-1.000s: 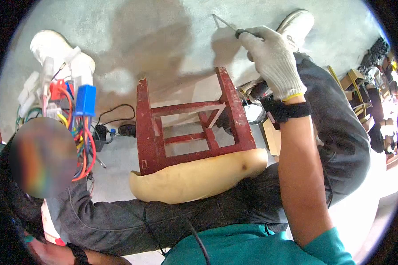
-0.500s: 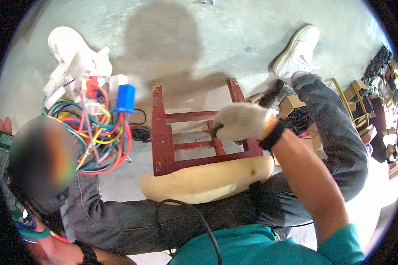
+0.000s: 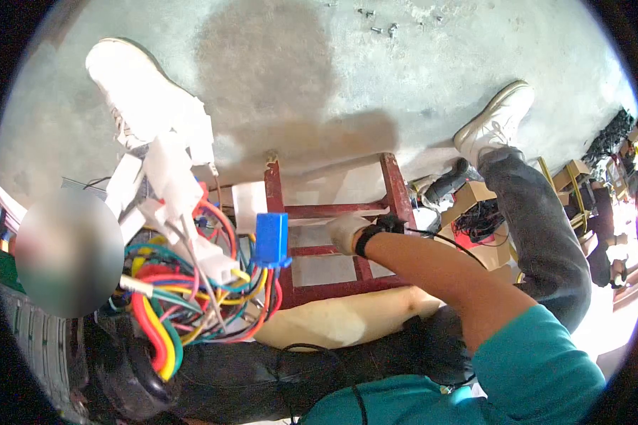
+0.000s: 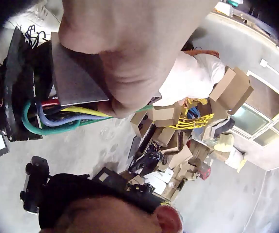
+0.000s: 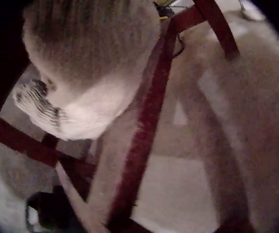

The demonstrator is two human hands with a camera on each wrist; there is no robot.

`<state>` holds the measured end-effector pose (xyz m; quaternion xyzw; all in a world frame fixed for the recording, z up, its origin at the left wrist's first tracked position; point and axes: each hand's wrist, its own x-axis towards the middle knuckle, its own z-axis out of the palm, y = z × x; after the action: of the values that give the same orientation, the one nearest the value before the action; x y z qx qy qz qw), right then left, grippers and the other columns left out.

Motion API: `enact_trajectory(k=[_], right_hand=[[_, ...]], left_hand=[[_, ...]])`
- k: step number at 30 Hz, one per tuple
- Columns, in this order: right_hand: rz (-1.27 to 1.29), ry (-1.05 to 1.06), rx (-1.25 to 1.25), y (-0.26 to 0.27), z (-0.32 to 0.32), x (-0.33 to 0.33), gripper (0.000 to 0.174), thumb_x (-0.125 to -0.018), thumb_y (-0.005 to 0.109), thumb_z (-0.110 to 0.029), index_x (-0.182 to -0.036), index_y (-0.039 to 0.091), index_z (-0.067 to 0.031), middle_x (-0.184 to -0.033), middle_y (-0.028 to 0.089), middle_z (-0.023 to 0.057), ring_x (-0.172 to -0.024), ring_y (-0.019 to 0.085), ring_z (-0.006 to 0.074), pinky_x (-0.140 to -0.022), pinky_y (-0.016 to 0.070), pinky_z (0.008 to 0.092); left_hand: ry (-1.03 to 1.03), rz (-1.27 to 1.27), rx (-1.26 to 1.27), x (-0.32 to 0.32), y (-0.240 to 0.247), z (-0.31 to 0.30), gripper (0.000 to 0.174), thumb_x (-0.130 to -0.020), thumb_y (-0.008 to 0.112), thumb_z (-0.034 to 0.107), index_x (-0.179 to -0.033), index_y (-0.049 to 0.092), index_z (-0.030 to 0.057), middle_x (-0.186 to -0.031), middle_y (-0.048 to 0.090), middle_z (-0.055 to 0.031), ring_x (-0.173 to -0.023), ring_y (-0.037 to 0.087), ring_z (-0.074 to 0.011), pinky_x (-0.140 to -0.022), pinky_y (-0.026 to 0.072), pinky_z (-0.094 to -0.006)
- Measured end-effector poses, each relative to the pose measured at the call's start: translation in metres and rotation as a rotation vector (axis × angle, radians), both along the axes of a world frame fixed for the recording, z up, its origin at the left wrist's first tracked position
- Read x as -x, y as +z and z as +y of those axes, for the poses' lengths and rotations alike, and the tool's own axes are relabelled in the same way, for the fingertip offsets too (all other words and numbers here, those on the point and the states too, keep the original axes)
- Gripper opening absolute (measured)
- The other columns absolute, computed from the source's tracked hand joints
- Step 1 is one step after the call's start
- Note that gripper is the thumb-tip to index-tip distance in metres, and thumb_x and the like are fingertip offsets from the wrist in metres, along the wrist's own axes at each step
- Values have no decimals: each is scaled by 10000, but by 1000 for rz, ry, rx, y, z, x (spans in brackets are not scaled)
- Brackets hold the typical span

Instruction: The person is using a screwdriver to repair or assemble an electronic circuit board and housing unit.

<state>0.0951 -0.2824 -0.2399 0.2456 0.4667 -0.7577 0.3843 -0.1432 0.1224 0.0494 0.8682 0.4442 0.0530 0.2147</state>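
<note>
In the left wrist view my bare left hand (image 4: 125,53) grips the edge of a grey metal-cased unit (image 4: 76,77), with thick coloured wires (image 4: 57,121) beside it. A bundle of coloured wires (image 3: 191,283) with white connectors and a blue connector (image 3: 271,239) hangs at the left of the head view, where the left hand is hidden. My gloved right hand (image 3: 346,234) is over the red wooden stool frame (image 3: 319,211); its fingers look curled in the right wrist view (image 5: 91,87). A dark bit shows between them, but the screwdriver's shaft is hidden.
The stool's pale seat (image 3: 347,315) lies against the legs. Small metal pieces (image 3: 392,30) lie on the floor beyond. White shoes (image 3: 496,120) stand on both sides, and cardboard boxes (image 3: 468,202) with black cables are at the right.
The wire bundle has moved right and nearer the stool. My right hand has come down and left from the upper right to the stool frame; the screwdriver seen in it earlier has dropped from sight.
</note>
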Motion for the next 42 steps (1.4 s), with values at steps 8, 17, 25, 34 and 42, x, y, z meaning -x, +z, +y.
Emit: enact_trajectory(k=[8, 17, 25, 34, 42], right_hand=[[131, -86, -22, -13, -100, 32, 201, -892, 684, -229, -1005, 824, -140, -1112, 781, 125, -1083, 738, 319, -882, 596, 453], [10, -144, 76, -63, -161, 21, 345, -1010, 558, -201, -1332, 595, -85, -1324, 684, 186, -1231, 662, 354, -1050, 488, 449], [-232, -98, 10, -63, -144, 32, 312, -1047, 452, -193, -1282, 622, -78, -1360, 660, 205, -1213, 671, 359, -1050, 490, 490], [33, 232, -470, -53, -168, 36, 390, -1093, 439, -343, -1288, 666, -93, -1248, 727, 130, -1124, 703, 310, -998, 558, 527], [594, 498, -494, -56, -176, 35, 342, -1041, 520, -259, -1267, 708, -86, -1194, 752, 113, -1054, 736, 287, -809, 632, 509]], left_hand=[[59, 108, -141, 29, -11, -33, 897, -753, 904, 573, -1369, 522, 45, -1223, 516, -70, -1134, 535, -220, -987, 421, -388], [124, 77, -120, 53, -35, -64, 860, -783, 865, 535, -1393, 513, 41, -1268, 516, -93, -1175, 530, -238, -1017, 415, -405], [160, 90, -70, 53, -54, -66, 829, -810, 831, 502, -1414, 505, 37, -1308, 516, -113, -1212, 526, -254, -1044, 409, -420], [188, 85, -39, 49, -53, -72, 794, -840, 792, 464, -1438, 497, 32, -1353, 515, -136, -1253, 522, -272, -1074, 403, -437], [222, 74, -13, 53, -55, -77, 765, -867, 758, 431, -1459, 489, 28, -1393, 515, -156, -1290, 518, -288, -1101, 398, -452]])
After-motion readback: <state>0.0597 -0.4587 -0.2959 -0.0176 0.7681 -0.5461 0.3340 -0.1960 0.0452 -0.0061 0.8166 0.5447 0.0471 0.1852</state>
